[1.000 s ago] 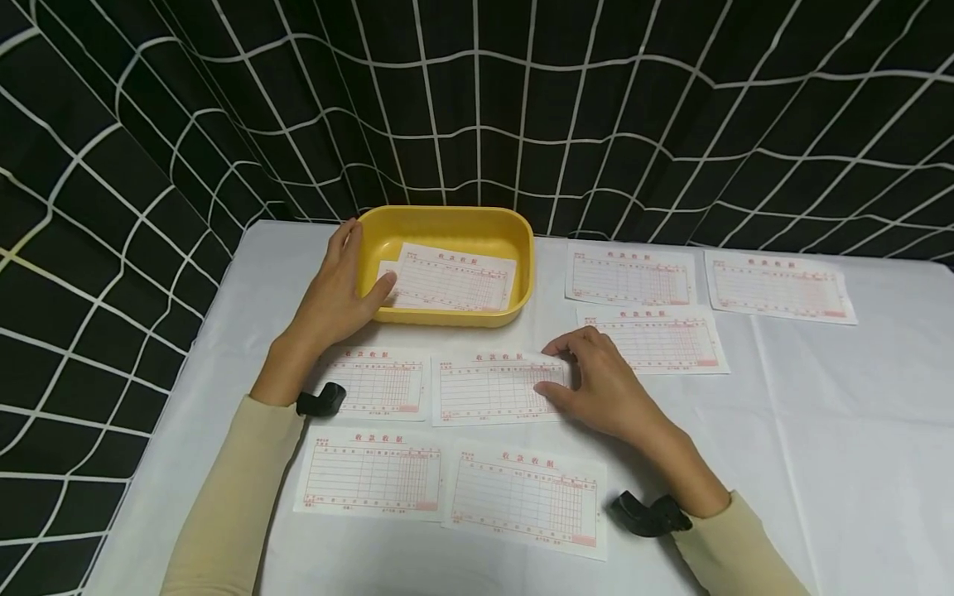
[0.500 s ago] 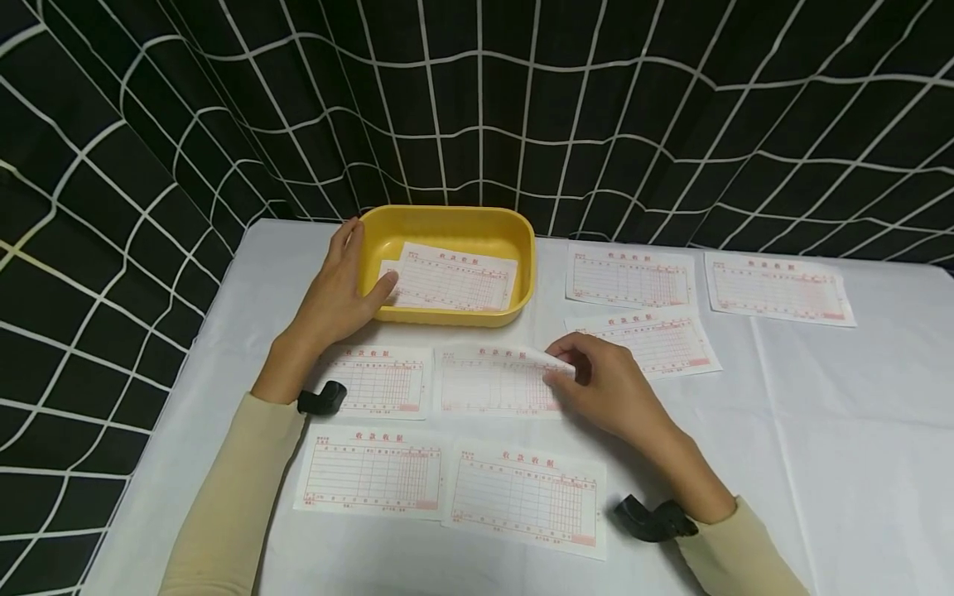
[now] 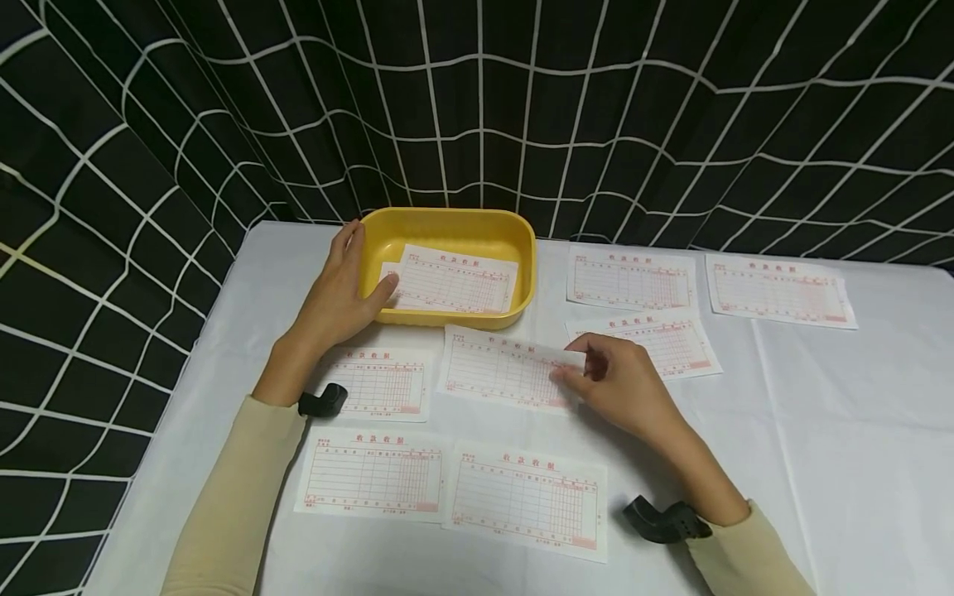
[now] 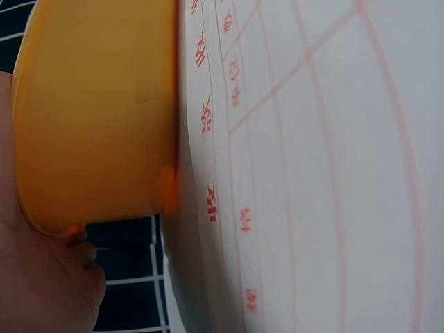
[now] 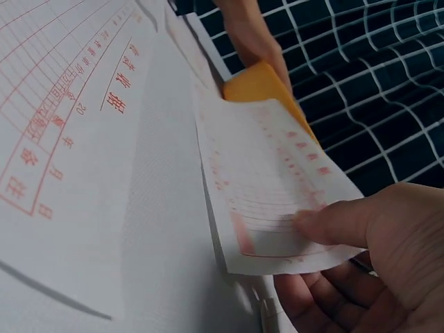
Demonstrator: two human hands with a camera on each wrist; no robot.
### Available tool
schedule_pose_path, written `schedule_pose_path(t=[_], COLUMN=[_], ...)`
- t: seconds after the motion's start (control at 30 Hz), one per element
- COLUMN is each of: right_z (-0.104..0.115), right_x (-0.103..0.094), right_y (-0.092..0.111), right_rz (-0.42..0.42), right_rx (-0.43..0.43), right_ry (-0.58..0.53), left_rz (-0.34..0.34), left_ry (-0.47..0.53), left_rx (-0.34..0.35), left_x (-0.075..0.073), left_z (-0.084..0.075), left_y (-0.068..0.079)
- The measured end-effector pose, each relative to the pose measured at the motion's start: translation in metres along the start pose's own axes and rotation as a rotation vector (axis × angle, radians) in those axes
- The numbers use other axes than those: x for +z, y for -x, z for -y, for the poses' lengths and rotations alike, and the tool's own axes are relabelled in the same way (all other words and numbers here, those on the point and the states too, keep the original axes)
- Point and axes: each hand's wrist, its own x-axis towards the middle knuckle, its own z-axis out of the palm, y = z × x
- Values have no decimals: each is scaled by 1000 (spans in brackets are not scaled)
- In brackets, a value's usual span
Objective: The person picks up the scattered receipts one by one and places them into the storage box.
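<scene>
My right hand [image 3: 622, 377] pinches the right end of a receipt slip [image 3: 499, 372] between thumb and fingers. In the right wrist view, that receipt slip [image 5: 267, 173] bends upward from the tablecloth, with the thumb on its printed face and fingers beneath. My left hand [image 3: 339, 285] holds the left end of a yellow plastic basket [image 3: 522, 269], its thumb over the front rim. Inside the basket lie overlapping receipt slips [image 3: 458, 277]. The left wrist view shows the basket's wall [image 4: 97, 125] and the hand at its edge.
Receipt slips lie flat below the basket: one [image 3: 380, 385] partly under my left wrist, two [image 3: 373, 476] [image 3: 525, 501] nearer me. At right are more slips [image 3: 632, 277] [image 3: 778, 290] and one [image 3: 674, 343] behind my right hand. A black grid-patterned curtain [image 3: 499, 99] hangs behind the white-covered table.
My right hand has taken hold of the middle receipt slip and lifted it, shifting it slightly right and toward the basket. The slip behind that hand has turned slightly. My left hand stays on the basket.
</scene>
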Motion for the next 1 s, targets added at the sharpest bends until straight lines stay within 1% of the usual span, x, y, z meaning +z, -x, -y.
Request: schedule_pose_path(t=[0.13, 0.37, 0.5, 0.6, 0.7, 0.87, 0.93, 1.0], right_z=[0, 1, 1, 1, 1, 4, 6, 9], right_x=[-4, -10, -13, -18, -26, -40, -45, -48], right_y=[2, 3, 2, 2, 1, -5, -8, -11], right_rz=[-3, -6, -15, 4, 39, 78, 82, 81], right_rx=[-19, 35, 30, 15, 9, 78, 101, 112], right_ry=[-18, -47, -64, -62, -88, -199, -231, -238], left_rz=[-1, 8, 2, 1, 0, 0, 1, 2], left_ry=[1, -5, -14, -11, -9, -8, -14, -20], left_rx=[2, 2, 2, 3, 5, 13, 12, 11], left_x=[0, 2, 0, 0, 1, 1, 0, 0], left_z=[0, -1, 0, 1, 1, 0, 0, 0], left_y=[0, 2, 1, 1, 1, 0, 0, 0])
